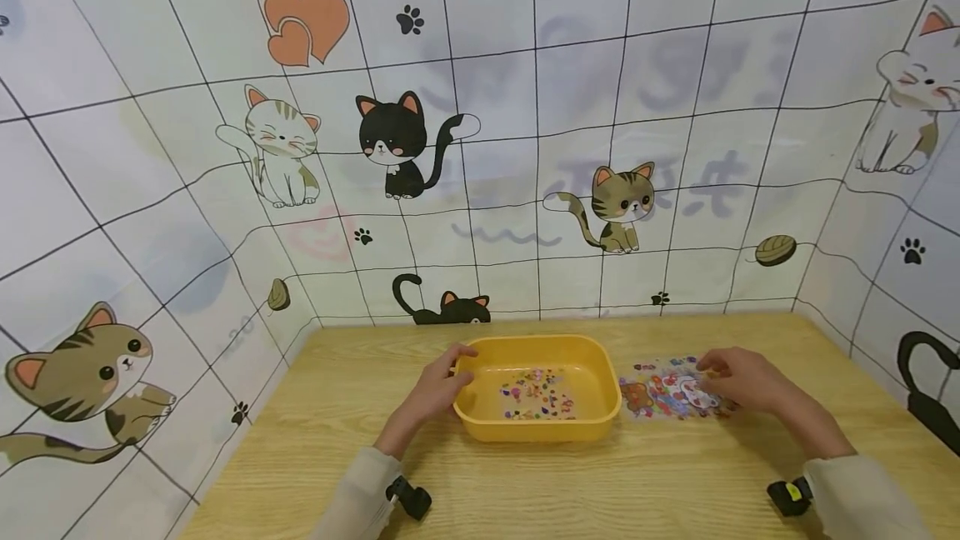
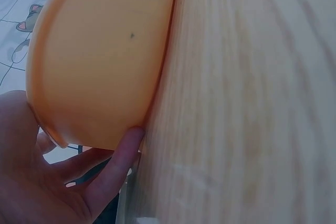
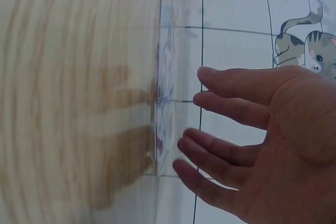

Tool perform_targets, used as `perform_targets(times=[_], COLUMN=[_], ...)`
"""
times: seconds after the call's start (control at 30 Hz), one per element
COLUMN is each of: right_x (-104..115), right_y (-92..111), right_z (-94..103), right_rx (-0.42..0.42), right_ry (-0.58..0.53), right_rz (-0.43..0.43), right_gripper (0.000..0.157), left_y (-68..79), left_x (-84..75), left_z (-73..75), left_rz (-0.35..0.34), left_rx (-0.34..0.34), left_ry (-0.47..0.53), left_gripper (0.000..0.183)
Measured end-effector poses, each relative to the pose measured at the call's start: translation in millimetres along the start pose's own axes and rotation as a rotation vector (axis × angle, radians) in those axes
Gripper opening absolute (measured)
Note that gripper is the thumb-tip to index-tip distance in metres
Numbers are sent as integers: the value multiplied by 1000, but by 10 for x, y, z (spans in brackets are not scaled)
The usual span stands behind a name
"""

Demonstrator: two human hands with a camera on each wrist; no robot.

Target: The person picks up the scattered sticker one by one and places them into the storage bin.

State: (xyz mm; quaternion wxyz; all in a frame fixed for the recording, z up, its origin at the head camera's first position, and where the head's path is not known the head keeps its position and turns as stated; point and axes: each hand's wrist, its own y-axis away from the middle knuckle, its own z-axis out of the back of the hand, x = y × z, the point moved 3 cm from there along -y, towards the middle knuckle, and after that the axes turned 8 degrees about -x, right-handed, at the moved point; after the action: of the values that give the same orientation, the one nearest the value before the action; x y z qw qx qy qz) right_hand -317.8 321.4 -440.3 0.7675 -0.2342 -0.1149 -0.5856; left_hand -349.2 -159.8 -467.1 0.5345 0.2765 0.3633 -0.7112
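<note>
A yellow plastic basin point(image 1: 536, 432) stands on the wooden table, with small colourful pieces point(image 1: 536, 394) on its floor; I cannot tell whether they are loose or on a sheet. My left hand point(image 1: 437, 386) holds the basin's left end, thumb over the rim. In the left wrist view, fingers point(image 2: 118, 163) of that hand lie against the basin's outer wall. To the right of the basin lies a clear sheet of cartoon stickers point(image 1: 667, 394). Above its right part hovers my right hand point(image 1: 742, 380), fingers apart and loosely bent, holding nothing in the right wrist view.
Light wood tabletop point(image 1: 360, 373) stretches around the basin. Cloth-like walls point(image 1: 510, 140) printed with cats and grid lines close off the back and both sides. A small black device point(image 1: 408, 497) sits on the left wrist, another point(image 1: 790, 496) on the right.
</note>
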Motion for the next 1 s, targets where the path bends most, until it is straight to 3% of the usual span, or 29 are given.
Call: perform_targets(times=[0.4, 1.0], right_x=[-251, -126], right_y=[-14, -4], right_z=[-115, -126], right_rx=[74, 34], right_ry=[96, 183], right_rz=[23, 62], right_gripper=[59, 48], left_y=[-15, -14], left_x=[-1, 30], left_z=[-3, -8], left_rz=[-5, 19], left_rx=[-7, 2], left_ry=[-8, 5], left_gripper=[33, 33])
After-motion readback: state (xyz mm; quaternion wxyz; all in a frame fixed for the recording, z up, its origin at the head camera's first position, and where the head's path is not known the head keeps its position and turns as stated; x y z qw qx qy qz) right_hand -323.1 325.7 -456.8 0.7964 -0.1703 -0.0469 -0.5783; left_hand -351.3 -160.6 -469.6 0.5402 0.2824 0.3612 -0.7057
